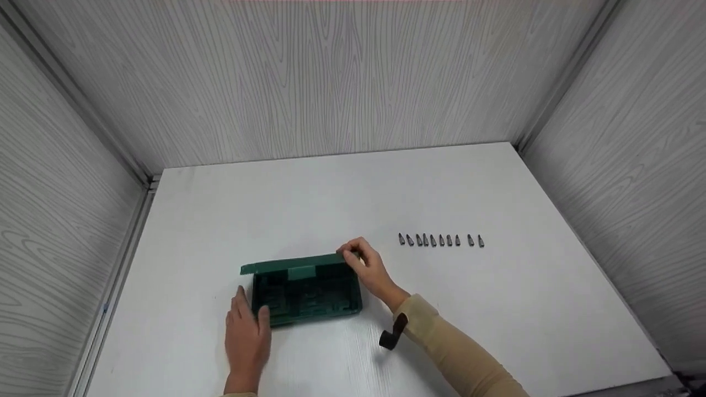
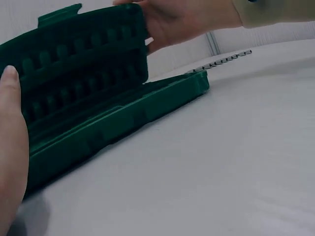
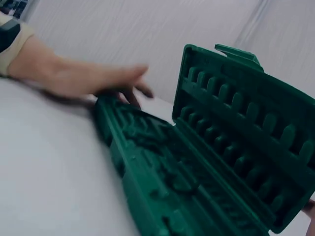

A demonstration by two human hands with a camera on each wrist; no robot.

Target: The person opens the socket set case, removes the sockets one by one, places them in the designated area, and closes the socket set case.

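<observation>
A green plastic case (image 1: 317,318) with moulded slots inside lies on the white table, its lid (image 1: 287,264) raised along the far side. At the lid's right end my right hand (image 1: 370,270) pinches the edge between thumb and fingers. My left hand (image 1: 246,336) is at the case's left end, fingers extended and thumb near the front corner. In the right wrist view the left hand (image 3: 93,78) looks blurred, and its contact with the case is hard to tell. Two rows of ribs line the lid's inner face (image 2: 78,64) in the left wrist view.
Several small dark pointed metal bits (image 1: 433,240) stretch in a row to the right of the case. White wood-grain panels (image 1: 331,77) enclose the table (image 1: 524,309) at the back and sides. A black strap (image 1: 392,333) hangs off the right wrist.
</observation>
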